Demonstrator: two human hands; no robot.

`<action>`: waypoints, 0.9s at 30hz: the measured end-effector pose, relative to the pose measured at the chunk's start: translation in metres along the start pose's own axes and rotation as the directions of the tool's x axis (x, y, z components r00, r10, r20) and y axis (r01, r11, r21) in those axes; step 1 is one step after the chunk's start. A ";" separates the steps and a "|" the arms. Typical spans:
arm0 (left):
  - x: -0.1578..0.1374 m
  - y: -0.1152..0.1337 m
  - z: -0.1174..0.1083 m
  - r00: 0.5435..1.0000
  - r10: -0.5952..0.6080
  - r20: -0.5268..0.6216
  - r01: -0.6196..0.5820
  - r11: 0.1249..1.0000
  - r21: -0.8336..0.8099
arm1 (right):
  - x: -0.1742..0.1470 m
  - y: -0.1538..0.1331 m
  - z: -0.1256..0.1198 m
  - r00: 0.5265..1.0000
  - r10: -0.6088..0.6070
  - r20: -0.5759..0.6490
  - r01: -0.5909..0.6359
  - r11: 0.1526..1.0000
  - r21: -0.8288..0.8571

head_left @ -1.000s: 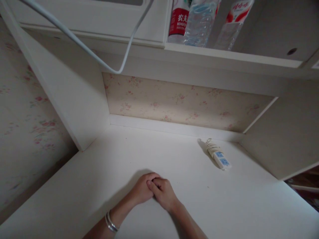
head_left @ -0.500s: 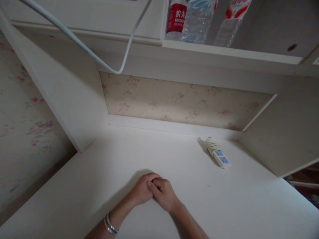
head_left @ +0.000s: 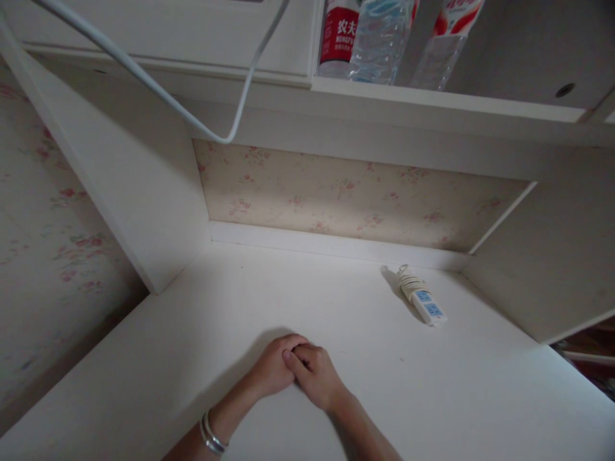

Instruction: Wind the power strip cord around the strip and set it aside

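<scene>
My left hand (head_left: 277,363) and my right hand (head_left: 317,376) are clasped together over the white desk (head_left: 192,339), near its front. The right thumb lies across the left hand, and the fingers of both are folded in and partly hidden. No object shows between them. Two silver bangles (head_left: 211,435) circle my left wrist. Beyond the hands, to the right, lies a white power strip (head_left: 428,308) with blue socket faces and its cord (head_left: 409,282) wound round one end.
Overhead, a shelf (head_left: 446,102) holds several plastic bottles, among them a red-labelled bottle (head_left: 340,32) and a clear bottle (head_left: 382,41). A white cable (head_left: 192,118) hangs in a loop at upper left. Side panels (head_left: 144,192) flank the desk, with floral wallpaper (head_left: 336,192) behind.
</scene>
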State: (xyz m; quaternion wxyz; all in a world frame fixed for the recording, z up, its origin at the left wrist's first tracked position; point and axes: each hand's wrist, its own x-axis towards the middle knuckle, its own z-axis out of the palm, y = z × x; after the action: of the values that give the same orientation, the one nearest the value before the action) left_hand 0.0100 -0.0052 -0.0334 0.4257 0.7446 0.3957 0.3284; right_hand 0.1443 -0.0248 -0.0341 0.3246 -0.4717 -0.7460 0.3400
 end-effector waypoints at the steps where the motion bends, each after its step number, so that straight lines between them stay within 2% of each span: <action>1: 0.000 -0.001 0.000 1.000 0.001 0.001 -0.001 1.000 -0.002 | 0.000 0.000 0.000 1.000 -0.001 -0.001 0.001 1.000 -0.001; 27: 0.001 -0.004 -0.001 1.000 -0.019 0.016 0.019 1.000 -0.015 | 0.001 0.003 0.001 1.000 -0.009 0.006 0.009 0.999 -0.045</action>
State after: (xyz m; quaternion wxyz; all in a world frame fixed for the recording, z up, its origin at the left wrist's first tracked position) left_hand 0.0082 -0.0028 -0.0364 0.4375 0.7401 0.3969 0.3215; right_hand 0.1448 -0.0236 -0.0369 0.3134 -0.4747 -0.7563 0.3231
